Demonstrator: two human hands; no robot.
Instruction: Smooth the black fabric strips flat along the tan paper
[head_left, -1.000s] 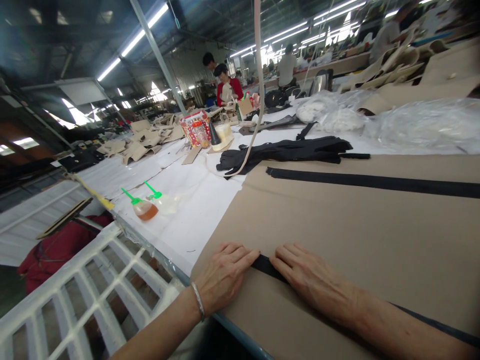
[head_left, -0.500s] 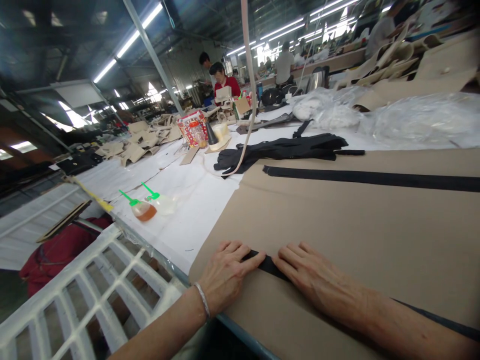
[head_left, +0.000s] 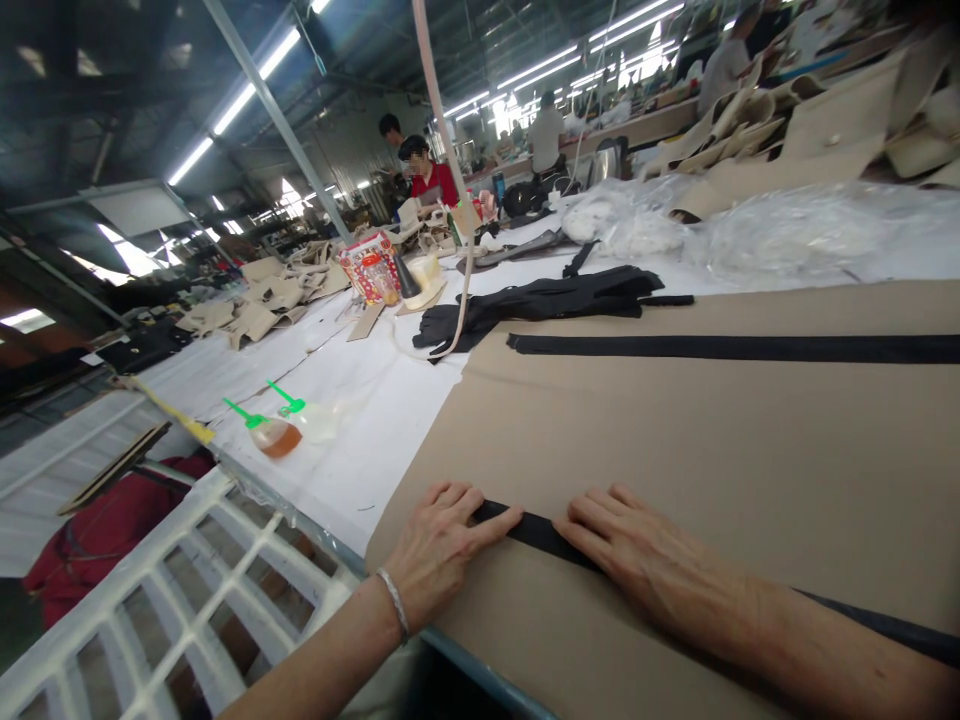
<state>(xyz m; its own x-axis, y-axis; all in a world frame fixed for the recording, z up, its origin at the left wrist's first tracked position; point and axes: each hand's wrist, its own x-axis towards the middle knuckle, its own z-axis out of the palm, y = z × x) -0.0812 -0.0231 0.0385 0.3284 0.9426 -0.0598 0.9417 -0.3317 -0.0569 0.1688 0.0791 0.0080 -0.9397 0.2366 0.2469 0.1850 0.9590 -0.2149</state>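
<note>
My left hand [head_left: 439, 548] lies flat, fingers spread, on the near end of a black strip [head_left: 536, 531] that runs along the front of a large brown cardboard sheet [head_left: 675, 440]. My right hand [head_left: 637, 555] also lies flat on the same strip, a little to the right, fingers stretched out. A bracelet circles my left wrist. A second black strip [head_left: 720, 347] lies across the far part of the cardboard.
A pile of black fabric [head_left: 540, 298] sits beyond the cardboard, with a hanging beige cord [head_left: 459, 230] looping over it. Two green-capped squeeze bottles [head_left: 274, 430] lie on the white table cover. A white plastic crate [head_left: 172, 590] stands at front left. People work farther back.
My hands have spread slightly apart along the black strip, exposing more of it between them. The view has shifted a little to the right.
</note>
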